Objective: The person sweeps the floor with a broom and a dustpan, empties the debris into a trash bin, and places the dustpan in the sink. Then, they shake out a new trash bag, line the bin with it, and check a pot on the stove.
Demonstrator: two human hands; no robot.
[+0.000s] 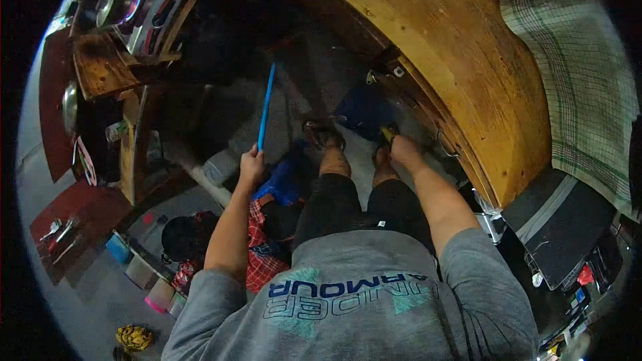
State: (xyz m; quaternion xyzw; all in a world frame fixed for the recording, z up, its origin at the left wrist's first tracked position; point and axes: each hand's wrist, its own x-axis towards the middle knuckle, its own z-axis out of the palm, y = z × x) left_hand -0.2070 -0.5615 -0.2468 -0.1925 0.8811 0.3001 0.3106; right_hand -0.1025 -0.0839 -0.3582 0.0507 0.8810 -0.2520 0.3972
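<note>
Grey floor fills the middle of the view, and a big wooden surface curves along the right. The left hand is clamped round the near end of a blue stick, fingers wrapped. The right hand hangs low by the right foot, just beside a small yellow thing; I cannot tell whether its fingers are together or apart. With the stick held by one end like this, I judge that a firm wrap and a quiet wrist would keep the far tip from swinging. Its long axis runs away from the person, and the tip points forward and slightly right over the floor; whether it touches down is unclear.
</note>
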